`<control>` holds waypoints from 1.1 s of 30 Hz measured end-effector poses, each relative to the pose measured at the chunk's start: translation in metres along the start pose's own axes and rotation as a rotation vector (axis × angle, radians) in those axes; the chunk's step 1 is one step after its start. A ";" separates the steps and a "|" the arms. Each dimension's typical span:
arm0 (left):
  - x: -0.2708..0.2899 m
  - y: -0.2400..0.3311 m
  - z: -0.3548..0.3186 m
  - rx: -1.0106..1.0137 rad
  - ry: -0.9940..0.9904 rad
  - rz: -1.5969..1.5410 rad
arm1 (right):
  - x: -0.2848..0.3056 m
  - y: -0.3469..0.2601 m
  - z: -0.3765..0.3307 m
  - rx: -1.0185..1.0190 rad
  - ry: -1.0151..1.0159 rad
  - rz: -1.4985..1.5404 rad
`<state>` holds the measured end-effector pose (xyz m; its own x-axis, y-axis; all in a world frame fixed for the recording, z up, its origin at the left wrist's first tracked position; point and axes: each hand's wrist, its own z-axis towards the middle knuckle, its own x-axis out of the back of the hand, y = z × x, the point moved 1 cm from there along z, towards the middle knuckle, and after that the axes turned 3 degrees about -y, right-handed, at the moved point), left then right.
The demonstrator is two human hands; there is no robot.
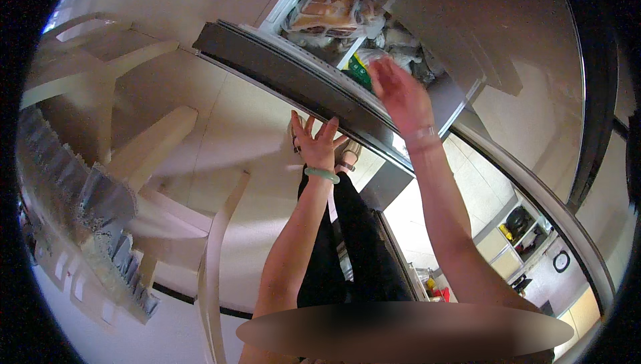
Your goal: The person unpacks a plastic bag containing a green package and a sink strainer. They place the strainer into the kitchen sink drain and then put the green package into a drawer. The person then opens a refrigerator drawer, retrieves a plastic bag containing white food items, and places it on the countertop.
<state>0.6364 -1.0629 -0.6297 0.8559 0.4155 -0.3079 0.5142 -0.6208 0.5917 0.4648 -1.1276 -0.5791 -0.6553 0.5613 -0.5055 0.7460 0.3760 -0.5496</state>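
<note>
A pulled-out drawer (300,73) with a dark front panel lies before me, like a freezer drawer, with several bagged items inside. My left hand (314,145), a pale green bangle at its wrist, spreads its fingers at the near edge of the drawer front. Nothing shows in it. Over the drawer's right half hangs my right hand (404,99), slightly blurred, its fingers stretched out and no object visible in them. Closest to those fingertips is a green and yellow package (359,70). Farther left in the drawer sits a clear plastic bag (328,9) with orange-brown contents.
Pale wooden chairs (160,153) stand at the left beside a table with a grey ruffled cloth (107,197). A white divider (352,52) splits the drawer. To the right, past a dark-edged doorway, are shelves (521,230) with kitchen things. My feet are below the drawer front.
</note>
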 end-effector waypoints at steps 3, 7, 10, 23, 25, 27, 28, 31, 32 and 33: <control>-0.010 0.012 -0.009 0.046 0.028 0.049 | -0.003 0.017 0.085 -0.225 0.210 0.325; -0.021 0.021 -0.009 -0.323 0.154 0.375 | -0.006 0.054 0.146 -0.118 0.081 -0.011; -0.039 0.058 -0.014 -0.586 0.003 0.350 | 0.001 0.065 0.173 -0.233 0.191 0.308; -0.056 0.062 0.008 -0.659 -0.254 0.592 | 0.005 0.093 0.218 -0.009 0.328 0.200; -0.057 0.063 0.006 -0.681 -0.252 0.611 | 0.009 0.094 0.217 0.062 0.256 0.062; -0.057 0.064 0.009 -0.686 -0.240 0.603 | 0.005 0.094 0.215 0.060 0.246 0.072; -0.055 0.064 0.010 -0.684 -0.236 0.608 | -0.002 0.093 0.213 0.021 0.271 0.150; -0.054 0.065 0.012 -0.685 -0.235 0.617 | -0.011 0.091 0.208 -0.032 0.364 0.210; -0.056 0.065 0.012 -0.687 -0.236 0.611 | -0.012 0.091 0.207 -0.041 0.397 0.201; -0.057 0.065 0.011 -0.686 -0.242 0.606 | -0.010 0.090 0.209 -0.027 0.401 0.180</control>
<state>0.6221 -1.1340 -0.5815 0.9944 -0.0469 0.0951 -0.1004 -0.1273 0.9868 0.5137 -1.2539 -0.7620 -0.4204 0.8596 -0.2904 0.8504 0.2617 -0.4564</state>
